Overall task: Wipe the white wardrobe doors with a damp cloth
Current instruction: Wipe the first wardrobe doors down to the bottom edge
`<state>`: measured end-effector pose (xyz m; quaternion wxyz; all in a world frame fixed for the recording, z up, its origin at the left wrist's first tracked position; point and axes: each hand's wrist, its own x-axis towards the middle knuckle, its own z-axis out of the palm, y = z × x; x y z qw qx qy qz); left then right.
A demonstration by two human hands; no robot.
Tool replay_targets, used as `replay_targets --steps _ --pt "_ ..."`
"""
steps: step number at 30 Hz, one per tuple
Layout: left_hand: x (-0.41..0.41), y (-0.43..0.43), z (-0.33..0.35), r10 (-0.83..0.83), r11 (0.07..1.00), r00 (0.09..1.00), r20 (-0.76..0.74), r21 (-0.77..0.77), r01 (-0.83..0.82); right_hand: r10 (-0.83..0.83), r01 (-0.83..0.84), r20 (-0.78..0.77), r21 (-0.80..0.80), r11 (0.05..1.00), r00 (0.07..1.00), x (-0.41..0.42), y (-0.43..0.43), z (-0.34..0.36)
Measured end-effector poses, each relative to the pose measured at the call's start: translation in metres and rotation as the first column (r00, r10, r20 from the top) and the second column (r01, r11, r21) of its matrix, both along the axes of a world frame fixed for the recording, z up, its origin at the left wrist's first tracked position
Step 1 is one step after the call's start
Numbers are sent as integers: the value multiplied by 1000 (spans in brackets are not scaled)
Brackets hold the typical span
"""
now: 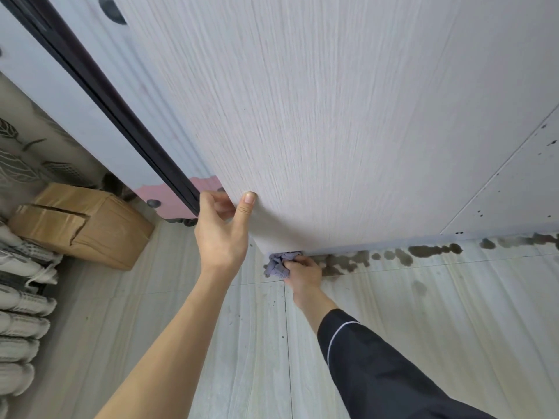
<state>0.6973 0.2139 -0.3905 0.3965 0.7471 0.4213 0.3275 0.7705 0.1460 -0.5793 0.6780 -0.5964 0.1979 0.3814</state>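
Fingers (215, 203) of my left hand (222, 237) curl round the free edge of the white wardrobe door (332, 116), thumb flat on its face. My right hand (304, 272) clutches the bunched lilac cloth (276, 264), pressed against the door's bottom corner just above the floor tiles (423, 328). Dark blotches (423, 251) run along the base to the right of the cloth. Left of the door, beyond a black strip (121, 116), sits a cardboard box (90, 225) with its flaps closed, contents hidden. Folded bedding (21, 297) is stacked just beside it.
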Motion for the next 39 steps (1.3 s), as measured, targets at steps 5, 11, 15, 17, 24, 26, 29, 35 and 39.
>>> replay_targets --steps 5,11,15,17,24,26,29,35,39 --pt "-1 1 1 0 1000 1000 14 2 0 2 -1 18 -45 999 1000 -1 3 -3" --pt "1 2 -4 -2 1000 998 64 -18 3 -257 272 102 -176 946 961 35 -39 -16" --pt "1 2 -7 8 1000 997 77 -9 -7 -237 244 61 -150 958 969 27 -32 -11" --pt "1 2 -7 10 1000 997 72 -4 -9 -170 170 0 -93 981 985 16 -18 -6" --pt "-1 5 -5 -9 1000 1000 23 7 9 -99 108 -168 48 993 981 -10 17 4" --pt "-1 4 -4 -7 1000 1000 21 0 7 -108 114 -148 32 993 983 -2 8 5" --pt "0 5 -4 -1 1000 1000 24 -5 1 -101 99 -13 -105 989 995 13 -11 0" --pt "1 2 -7 25 1000 999 46 -2 -25 -285 313 149 -219 924 947 55 -60 -2" --pt "2 0 -6 40 999 997 62 -20 -39 -379 420 203 -231 877 903 70 -75 1"
